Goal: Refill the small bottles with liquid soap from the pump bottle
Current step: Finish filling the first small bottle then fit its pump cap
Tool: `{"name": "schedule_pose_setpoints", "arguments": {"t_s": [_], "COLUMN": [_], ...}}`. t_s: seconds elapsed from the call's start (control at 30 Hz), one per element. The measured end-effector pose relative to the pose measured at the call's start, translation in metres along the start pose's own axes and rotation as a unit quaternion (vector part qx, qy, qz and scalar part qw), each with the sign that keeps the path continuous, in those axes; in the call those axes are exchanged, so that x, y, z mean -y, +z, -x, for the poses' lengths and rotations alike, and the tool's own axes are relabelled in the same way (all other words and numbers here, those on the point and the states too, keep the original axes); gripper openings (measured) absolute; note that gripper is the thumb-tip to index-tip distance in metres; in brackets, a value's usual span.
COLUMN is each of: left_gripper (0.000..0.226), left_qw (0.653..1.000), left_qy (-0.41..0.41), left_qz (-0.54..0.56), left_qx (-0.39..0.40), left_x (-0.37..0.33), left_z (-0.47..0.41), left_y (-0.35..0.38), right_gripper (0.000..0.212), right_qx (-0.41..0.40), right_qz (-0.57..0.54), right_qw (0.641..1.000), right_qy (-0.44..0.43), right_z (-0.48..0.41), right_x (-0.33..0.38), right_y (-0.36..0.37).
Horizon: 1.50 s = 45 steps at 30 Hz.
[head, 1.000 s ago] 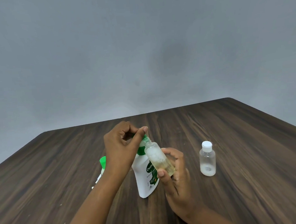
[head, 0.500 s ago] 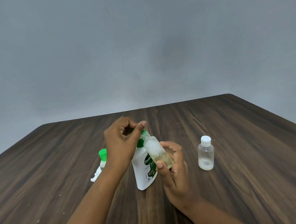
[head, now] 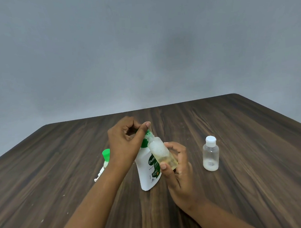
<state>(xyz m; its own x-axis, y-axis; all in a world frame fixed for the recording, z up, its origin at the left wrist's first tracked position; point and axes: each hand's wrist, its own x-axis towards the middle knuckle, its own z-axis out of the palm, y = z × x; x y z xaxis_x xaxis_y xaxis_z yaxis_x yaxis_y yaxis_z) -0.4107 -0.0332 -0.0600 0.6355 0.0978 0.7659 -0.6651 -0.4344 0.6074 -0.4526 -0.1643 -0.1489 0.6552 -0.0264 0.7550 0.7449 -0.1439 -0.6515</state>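
Small bottle [head: 162,154] tilted, mouth up-left at pump bottle [head: 148,169] nozzle; right hand [head: 176,167] grips it, left hand [head: 125,142] presses pump.

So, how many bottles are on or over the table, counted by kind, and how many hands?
Pump bottle, white with a green top: 1
Small clear bottles: 2 (one held, uncapped; one standing, capped)
Green-capped item behind the left arm, mostly hidden: 1
Hands: 2 (left, right)
Total: 6
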Motion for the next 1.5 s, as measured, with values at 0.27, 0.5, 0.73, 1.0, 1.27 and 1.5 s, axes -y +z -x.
{"name": "schedule_pose_setpoints", "arguments": {"t_s": [0.27, 0.5, 0.73, 1.0, 1.27, 1.5], "left_gripper": [0.029, 0.033, 0.031, 0.031, 0.027, 0.028], "left_qw": [0.999, 1.000, 1.000, 1.000, 1.000, 1.000], "left_qy": [0.016, 0.003, 0.017, -0.011, -0.007, -0.013], "left_qz": [-0.039, 0.020, -0.011, 0.000, -0.003, -0.020], "left_qx": [0.018, -0.020, 0.009, 0.014, 0.001, 0.013], "left_x": [-0.011, 0.001, -0.009, -0.004, -0.015, -0.015], "left_z": [-0.012, 0.003, -0.009, -0.005, -0.006, -0.007], "left_y": [-0.005, 0.003, -0.003, -0.003, -0.002, -0.001], "right_gripper": [0.043, 0.041, 0.043, 0.042, 0.044, 0.040], "right_qx": [0.001, 0.002, 0.004, -0.006, -0.011, -0.019], "right_qz": [0.007, -0.002, 0.002, -0.018, -0.013, -0.011], "right_qw": [1.000, 1.000, 1.000, 1.000, 1.000, 1.000], "right_qy": [0.000, 0.016, 0.015, 0.006, 0.005, -0.001], "right_z": [-0.004, 0.000, -0.001, -0.003, -0.003, -0.003], "right_x": [0.001, -0.002, -0.001, 0.004, 0.003, 0.003], "right_y": [0.001, -0.001, 0.000, 0.000, -0.001, -0.001]}}
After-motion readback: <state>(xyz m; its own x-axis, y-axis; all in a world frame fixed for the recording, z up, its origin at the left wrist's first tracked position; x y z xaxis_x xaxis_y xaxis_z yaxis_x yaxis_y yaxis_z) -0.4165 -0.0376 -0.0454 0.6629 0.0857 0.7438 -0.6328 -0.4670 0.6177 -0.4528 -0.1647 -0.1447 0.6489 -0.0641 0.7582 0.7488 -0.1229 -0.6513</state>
